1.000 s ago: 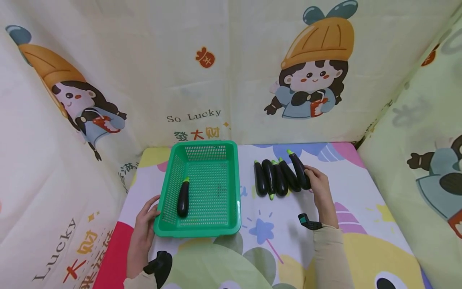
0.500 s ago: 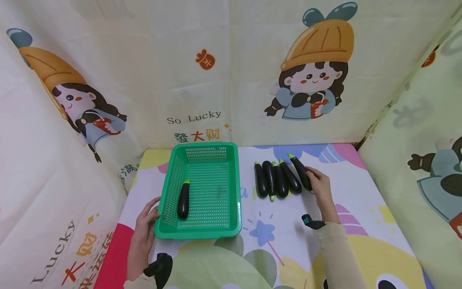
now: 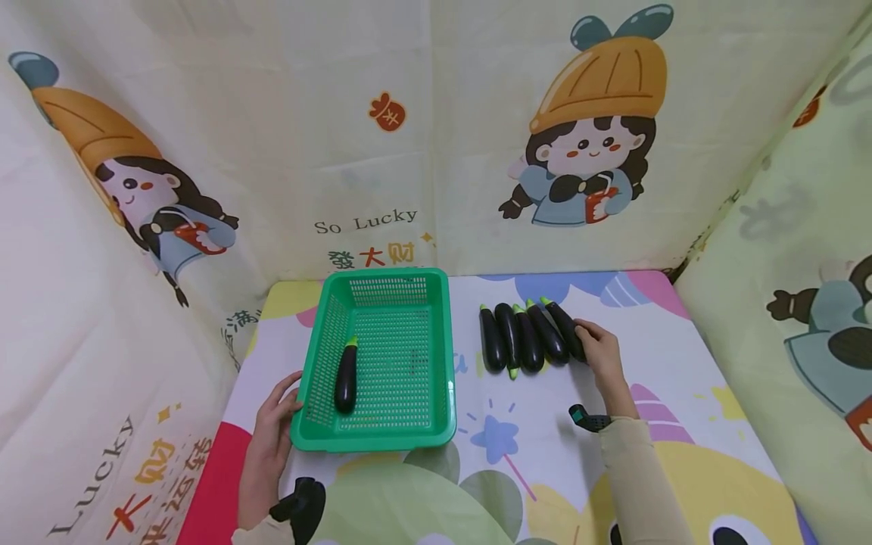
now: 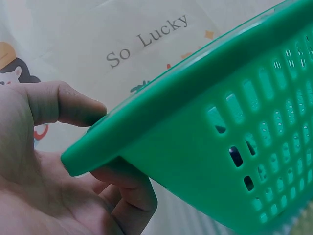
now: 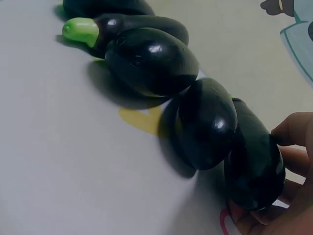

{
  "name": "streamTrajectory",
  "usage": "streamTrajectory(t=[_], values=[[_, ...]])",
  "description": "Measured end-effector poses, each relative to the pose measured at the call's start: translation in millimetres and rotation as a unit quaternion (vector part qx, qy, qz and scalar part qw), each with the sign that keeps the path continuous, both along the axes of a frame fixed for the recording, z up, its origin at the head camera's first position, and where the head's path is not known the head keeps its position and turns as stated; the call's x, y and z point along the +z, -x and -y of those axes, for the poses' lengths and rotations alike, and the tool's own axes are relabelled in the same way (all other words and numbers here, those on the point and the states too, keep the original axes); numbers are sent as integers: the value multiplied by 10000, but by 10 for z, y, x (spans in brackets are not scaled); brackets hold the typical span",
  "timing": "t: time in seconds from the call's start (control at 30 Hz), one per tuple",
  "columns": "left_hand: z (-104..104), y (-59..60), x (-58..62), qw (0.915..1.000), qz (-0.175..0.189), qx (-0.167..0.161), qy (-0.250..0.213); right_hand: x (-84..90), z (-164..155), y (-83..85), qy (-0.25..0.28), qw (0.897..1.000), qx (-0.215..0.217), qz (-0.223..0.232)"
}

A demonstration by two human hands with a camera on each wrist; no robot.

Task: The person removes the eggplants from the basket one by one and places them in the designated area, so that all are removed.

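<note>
Since 1 second ago, the rightmost eggplant [image 3: 566, 330] has swung in against its neighbour, closing the row of 5 eggplants [image 3: 521, 337] on the counter [image 3: 681, 363]. Right hand [image 3: 599, 350]: grip curled round the near end of that rightmost eggplant, fingers [image 5: 293, 134] along its far side. Left hand [image 3: 271, 439]: grip pinching the near left corner of the green basket [image 3: 443, 356], thumb [image 4: 63, 103] on the rim, fingers beneath. 1 eggplant [image 3: 346, 376] lies inside the basket at its left wall. Eggplants are glossy, dark purple, elongated, with green caps; one in the row points its cap toward the person. Basket is rectangular perforated plastic. Printed cartoon cloth covers counter and surrounding walls.
</note>
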State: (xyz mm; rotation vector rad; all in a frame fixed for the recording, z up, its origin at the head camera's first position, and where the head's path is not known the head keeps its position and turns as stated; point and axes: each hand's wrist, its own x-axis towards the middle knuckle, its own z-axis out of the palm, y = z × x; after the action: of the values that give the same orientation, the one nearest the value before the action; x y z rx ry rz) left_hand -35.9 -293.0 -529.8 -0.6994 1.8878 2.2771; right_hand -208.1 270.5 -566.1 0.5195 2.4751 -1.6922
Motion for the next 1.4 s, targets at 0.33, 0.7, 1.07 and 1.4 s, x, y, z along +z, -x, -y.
streamTrajectory(t=[0.33, 0.7, 1.07, 1.4], values=[[0, -2, 3, 10000, 12, 10, -11, -2, -4, -13, -258, 9994, 190, -109], [-12, -21, -4, 9999, 53, 75, -70, 22, -2, -44, -374, 9984, 407, -101], [-2, 16, -36, 9998, -73, 44, -187, 51, 1, -45, -798, 9957, 456, -116], [-9, -3, -6, 9999, -1, 103, -92, 78, 21, -37, -1002, 9939, 421, -180]])
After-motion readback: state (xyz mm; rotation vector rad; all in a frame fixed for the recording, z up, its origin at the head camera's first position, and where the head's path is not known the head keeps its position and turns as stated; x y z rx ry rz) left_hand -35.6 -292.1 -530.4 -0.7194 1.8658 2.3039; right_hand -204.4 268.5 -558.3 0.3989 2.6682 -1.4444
